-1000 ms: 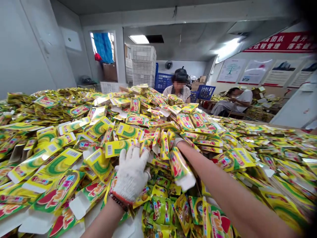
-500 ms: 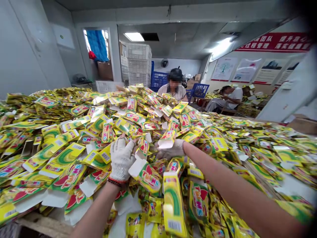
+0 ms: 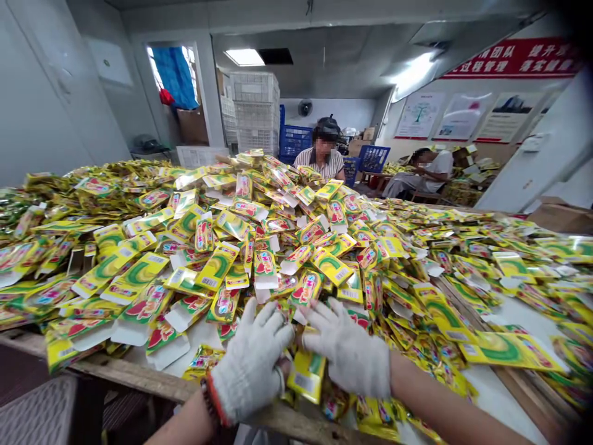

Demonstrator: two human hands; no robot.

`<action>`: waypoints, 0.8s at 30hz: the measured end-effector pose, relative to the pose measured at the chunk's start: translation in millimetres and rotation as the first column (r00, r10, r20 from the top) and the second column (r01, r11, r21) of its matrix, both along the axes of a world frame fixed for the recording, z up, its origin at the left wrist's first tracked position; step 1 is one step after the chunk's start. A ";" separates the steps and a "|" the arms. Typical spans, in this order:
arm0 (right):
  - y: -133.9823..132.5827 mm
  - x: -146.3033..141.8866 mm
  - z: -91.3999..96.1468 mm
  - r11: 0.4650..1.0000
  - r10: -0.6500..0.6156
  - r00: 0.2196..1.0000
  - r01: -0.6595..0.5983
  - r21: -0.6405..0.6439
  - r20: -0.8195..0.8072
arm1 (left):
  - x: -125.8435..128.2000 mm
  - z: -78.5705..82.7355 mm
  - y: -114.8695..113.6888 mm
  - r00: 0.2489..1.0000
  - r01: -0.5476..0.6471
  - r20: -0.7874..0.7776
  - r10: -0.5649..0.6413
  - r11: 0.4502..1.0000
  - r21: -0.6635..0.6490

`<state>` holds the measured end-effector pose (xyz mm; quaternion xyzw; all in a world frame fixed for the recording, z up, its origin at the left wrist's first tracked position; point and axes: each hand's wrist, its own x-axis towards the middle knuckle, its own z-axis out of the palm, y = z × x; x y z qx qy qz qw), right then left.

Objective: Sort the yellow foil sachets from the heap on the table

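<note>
1. I have both gloved hands low over the table's near edge, around its middle, thumbs turned toward each other.
2. My left hand (image 3: 252, 361) is palm down, fingers extended and a little spread; its underside is hidden, so I cannot tell whether it grasps anything.
3. My right hand (image 3: 347, 349) reaches in with its fingers pointing toward the left one; I cannot tell whether they grip or only rest.
4. A yellow box (image 3: 307, 374), barcode showing, sits between the hands at the near edge, partly under the right fingers.
5. Beyond them I see the pile (image 3: 278, 232) of such boxes, running toward the far edge of the table (image 3: 139, 375) and spilling to both sides.
6. Shiny packets (image 3: 375, 414) lie at the near edge below my right hand.
7. A wooden strip (image 3: 523, 395) crosses the right part, with loose boxes on either side.
8. A person in stripes (image 3: 319, 162) sits past the far edge.
</note>
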<state>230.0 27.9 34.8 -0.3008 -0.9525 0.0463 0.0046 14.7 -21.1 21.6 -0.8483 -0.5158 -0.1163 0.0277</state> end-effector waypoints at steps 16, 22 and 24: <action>13.3 -23.7 -1.2 0.926 -0.378 0.910 0.373 -0.064 -0.167 | -12.9 -3.6 2.2 0.978 -0.165 0.142 0.151 0.982 0.089; 10.9 -18.6 -18.2 0.867 -0.495 0.843 0.461 -0.191 -0.210 | -10.7 -14.4 -5.0 0.975 -0.091 0.194 0.108 0.991 -0.094; 17.4 -15.7 -18.4 0.856 -0.507 0.830 0.455 -0.245 -0.231 | -21.8 -9.8 -10.7 0.947 -0.065 0.307 0.095 0.992 -0.107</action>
